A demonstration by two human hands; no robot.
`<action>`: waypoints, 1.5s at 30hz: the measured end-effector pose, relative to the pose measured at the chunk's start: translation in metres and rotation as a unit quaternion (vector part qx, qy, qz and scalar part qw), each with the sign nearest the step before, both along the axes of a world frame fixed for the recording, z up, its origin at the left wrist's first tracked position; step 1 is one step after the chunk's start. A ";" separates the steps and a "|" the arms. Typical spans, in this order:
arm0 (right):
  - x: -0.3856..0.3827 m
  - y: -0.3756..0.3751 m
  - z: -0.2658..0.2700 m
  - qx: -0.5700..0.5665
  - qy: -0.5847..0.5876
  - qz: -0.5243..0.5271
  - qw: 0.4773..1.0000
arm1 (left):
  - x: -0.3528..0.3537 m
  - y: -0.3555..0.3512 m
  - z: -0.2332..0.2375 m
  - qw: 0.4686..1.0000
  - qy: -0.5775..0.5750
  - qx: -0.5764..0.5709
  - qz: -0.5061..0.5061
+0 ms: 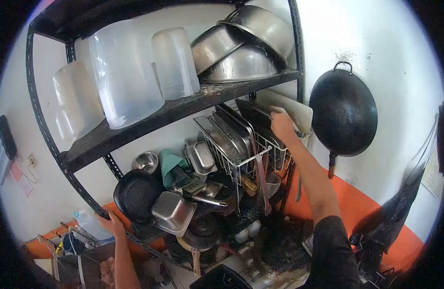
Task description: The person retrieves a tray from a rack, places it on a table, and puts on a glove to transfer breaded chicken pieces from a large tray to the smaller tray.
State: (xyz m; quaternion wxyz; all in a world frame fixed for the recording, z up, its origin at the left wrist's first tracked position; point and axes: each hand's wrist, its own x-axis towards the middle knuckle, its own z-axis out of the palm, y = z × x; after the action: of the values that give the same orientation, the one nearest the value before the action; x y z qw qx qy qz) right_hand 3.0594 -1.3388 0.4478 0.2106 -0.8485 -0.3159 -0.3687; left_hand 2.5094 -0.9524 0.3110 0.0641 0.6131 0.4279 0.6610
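Note:
My right hand (282, 126) is closed on the edge of a dark flat tray (254, 113), which leans in the white wire rack (275, 150). Perforated metal trays (221, 137) stand upright in the rack, left of that hand. At the lower left, my left hand (112, 224) is closed around the black perforated post (81, 189) of the shelf unit. Right of it are a black square pan (137, 196) and a steel container (173, 211).
Clear plastic containers (128, 72) and steel bowls (243, 62) sit on the upper shelf (183, 108). A black wok (344, 113) hangs on the right wall. A green cloth-like item (171, 166) and a spatula (193, 185) lie mid-shelf. Pans stand lower down.

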 end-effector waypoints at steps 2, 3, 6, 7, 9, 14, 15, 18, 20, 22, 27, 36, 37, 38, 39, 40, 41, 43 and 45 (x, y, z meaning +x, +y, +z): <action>-0.006 -0.004 0.015 0.022 0.008 0.002 1.000 | -0.001 0.000 0.002 0.999 -0.019 0.000 -0.027; -0.012 -0.007 0.022 0.044 0.017 0.000 0.999 | -0.002 -0.001 0.002 0.998 -0.038 0.000 -0.057; -0.001 -0.015 0.032 0.037 -0.007 0.026 0.999 | -0.002 -0.007 0.005 0.999 -0.003 0.004 -0.044; 0.005 -0.016 0.033 0.015 -0.024 0.030 0.999 | -0.002 -0.004 0.003 0.999 -0.006 0.000 -0.042; -0.005 -0.021 0.038 0.015 -0.030 0.034 0.999 | -0.004 0.004 -0.002 1.000 0.008 0.005 -0.015; -0.050 -0.039 0.021 0.026 -0.022 0.038 0.999 | 0.001 -0.007 0.012 0.996 -0.009 0.082 -0.033; -0.058 -0.041 0.014 0.024 -0.008 0.018 1.000 | 0.004 -0.014 0.016 0.995 -0.031 0.080 -0.044; -0.073 -0.050 -0.001 0.059 0.001 0.009 0.998 | 0.004 -0.012 0.017 0.991 -0.039 0.090 -0.085; -0.079 -0.057 -0.001 0.116 -0.033 0.070 0.990 | 0.009 -0.019 0.022 0.992 -0.060 0.084 -0.079; -0.091 -0.061 -0.003 0.116 -0.049 0.093 0.988 | 0.009 -0.021 0.022 0.992 -0.076 0.072 -0.074; -0.108 -0.085 -0.029 0.127 -0.082 0.101 0.983 | -0.001 0.036 -0.017 0.960 -0.149 0.033 -0.234; -0.156 -0.136 -0.032 0.212 -0.128 0.094 0.964 | 0.007 -0.026 0.030 0.992 -0.062 0.092 -0.052; -0.163 -0.144 -0.037 0.210 -0.129 0.089 0.965 | 0.005 -0.023 0.026 0.992 -0.063 0.090 -0.058; -0.170 -0.154 -0.042 0.242 -0.122 0.087 0.958 | 0.003 -0.016 0.020 0.990 -0.085 0.039 -0.105; -0.178 -0.165 -0.048 0.275 -0.115 0.084 0.951 | 0.002 -0.011 0.015 0.983 -0.105 -0.012 -0.152; -0.187 -0.173 -0.057 0.312 -0.052 0.067 0.946 | 0.007 -0.007 0.011 0.994 -0.063 0.071 -0.055; -0.200 -0.181 -0.060 0.310 -0.054 0.059 0.947 | 0.008 -0.013 0.013 0.994 -0.064 0.069 -0.063; -0.227 -0.194 -0.063 0.447 0.073 0.089 0.887 | 0.004 -0.026 0.023 0.999 -0.033 0.005 -0.043; -0.242 -0.205 -0.072 0.475 0.028 0.089 0.875 | 0.003 -0.014 0.016 0.990 -0.072 -0.009 -0.118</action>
State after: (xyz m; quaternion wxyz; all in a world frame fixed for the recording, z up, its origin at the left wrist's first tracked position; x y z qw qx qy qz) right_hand 2.8178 -1.5441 0.3757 0.6290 -0.6247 -0.1713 -0.4299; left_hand 2.5120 -0.9661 0.3269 0.1781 0.6095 0.3526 0.6874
